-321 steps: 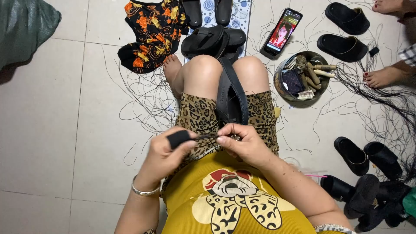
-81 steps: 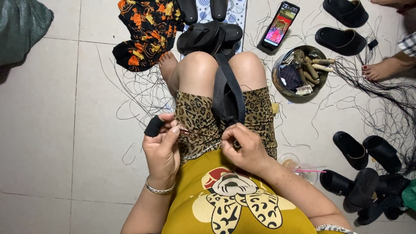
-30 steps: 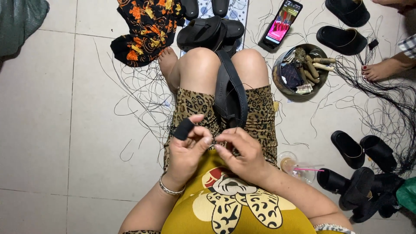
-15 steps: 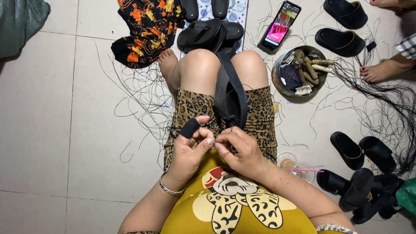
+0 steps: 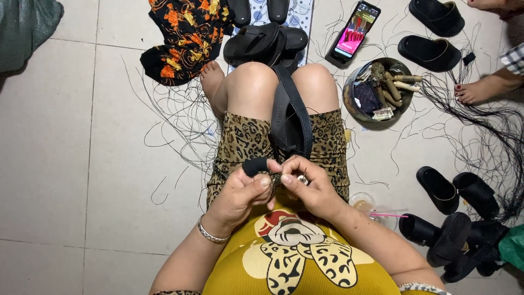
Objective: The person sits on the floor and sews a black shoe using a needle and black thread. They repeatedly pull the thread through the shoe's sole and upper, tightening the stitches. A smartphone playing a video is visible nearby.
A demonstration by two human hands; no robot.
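The left hand (image 5: pixel 238 195) and the right hand (image 5: pixel 305 188) are meeting over the lap, and their fingertips are hiding the exact spot where they are working, so what is pinched there is hard to make out. The left hand is gripping a small black piece (image 5: pixel 255 165) between thumb and fingers. The right hand is pinching something tiny; I cannot tell what it is. The black sandal (image 5: pixel 290 117) is lying between the thighs. Its long axis is running from the hands away toward the knees, with the near end hidden behind the fingers. Loose black threads (image 5: pixel 174 117) are lying on the tiled floor (image 5: pixel 60 164).
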